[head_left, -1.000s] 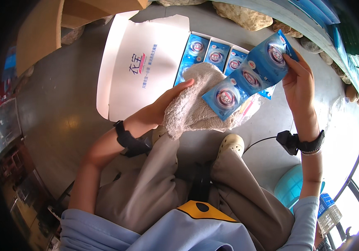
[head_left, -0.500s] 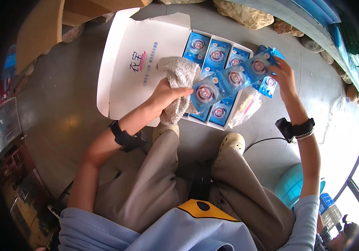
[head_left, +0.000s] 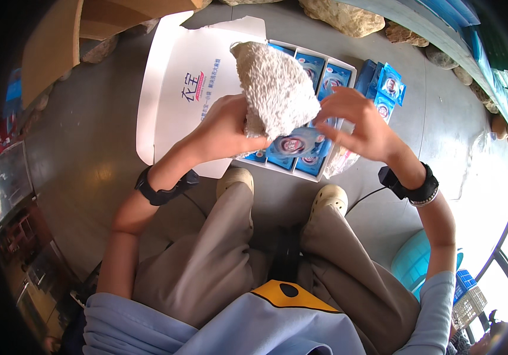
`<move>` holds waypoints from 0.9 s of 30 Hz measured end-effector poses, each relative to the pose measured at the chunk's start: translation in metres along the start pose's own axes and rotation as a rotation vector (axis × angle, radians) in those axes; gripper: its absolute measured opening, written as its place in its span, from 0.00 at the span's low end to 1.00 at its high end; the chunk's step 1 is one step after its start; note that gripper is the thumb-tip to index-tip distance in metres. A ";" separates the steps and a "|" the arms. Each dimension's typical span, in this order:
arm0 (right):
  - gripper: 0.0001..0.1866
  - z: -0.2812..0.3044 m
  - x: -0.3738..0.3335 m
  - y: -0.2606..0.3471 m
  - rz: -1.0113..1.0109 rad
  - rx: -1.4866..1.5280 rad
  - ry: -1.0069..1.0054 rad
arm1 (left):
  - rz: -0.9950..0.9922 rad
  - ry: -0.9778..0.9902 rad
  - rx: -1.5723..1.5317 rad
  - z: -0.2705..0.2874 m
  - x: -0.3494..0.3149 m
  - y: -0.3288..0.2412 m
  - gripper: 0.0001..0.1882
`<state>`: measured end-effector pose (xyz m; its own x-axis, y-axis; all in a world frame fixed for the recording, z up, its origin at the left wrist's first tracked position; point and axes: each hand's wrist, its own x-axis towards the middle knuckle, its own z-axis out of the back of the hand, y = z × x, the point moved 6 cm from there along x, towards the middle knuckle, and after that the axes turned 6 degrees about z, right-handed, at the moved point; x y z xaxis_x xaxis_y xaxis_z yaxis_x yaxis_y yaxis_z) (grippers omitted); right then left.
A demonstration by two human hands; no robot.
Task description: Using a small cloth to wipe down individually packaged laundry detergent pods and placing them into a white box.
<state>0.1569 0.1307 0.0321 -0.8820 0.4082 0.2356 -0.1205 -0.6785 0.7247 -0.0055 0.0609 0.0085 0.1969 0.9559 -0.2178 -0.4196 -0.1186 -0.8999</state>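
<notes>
A crumpled grey-white textured cloth (head_left: 277,89) is gripped in my left hand (head_left: 224,127), whose fingers are mostly hidden behind it. Below the cloth, next to my left thumb, shows a blue packet (head_left: 294,144) with a round emblem; its upper part is covered, and I cannot tell how it is held. My right hand (head_left: 363,124) is by the cloth's right edge, thumb and fingers apart, with nothing visible in them. Beneath both hands lies a white cardboard box (head_left: 177,89), lid folded out to the left, its divided compartments holding blue packets (head_left: 335,77).
More blue packets (head_left: 390,83) lie on the floor right of the box, beside a clear plastic bag (head_left: 341,163). Rocks (head_left: 348,18) line the far side. A brown carton (head_left: 47,53) stands far left, a turquoise tub (head_left: 410,260) near right. My shoes (head_left: 329,198) are close to the box.
My right hand has let go of the far end of the strip of blue packets and come left to the cloth. My left hand has raised the cloth, which now looks spread wider.
</notes>
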 end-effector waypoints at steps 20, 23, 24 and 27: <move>0.16 -0.022 0.007 -0.001 -0.194 0.590 -0.256 | -0.420 -0.297 0.540 -0.027 0.012 -0.040 0.30; 0.15 -0.028 0.004 0.008 -0.620 0.915 -0.207 | -0.410 -0.307 0.208 -0.011 0.021 -0.032 0.28; 0.17 -0.025 0.006 0.013 -0.603 0.878 -0.227 | -0.408 -0.311 0.212 -0.011 0.021 -0.031 0.28; 0.23 -0.025 0.002 0.025 -0.499 0.790 -0.227 | -0.243 -0.365 -0.329 -0.003 0.027 -0.020 0.12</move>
<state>0.1404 0.0997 0.0344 -0.6929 0.7033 -0.1588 -0.0431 0.1794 0.9828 0.0108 0.0889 0.0198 -0.0915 0.9904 0.1032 -0.0900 0.0950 -0.9914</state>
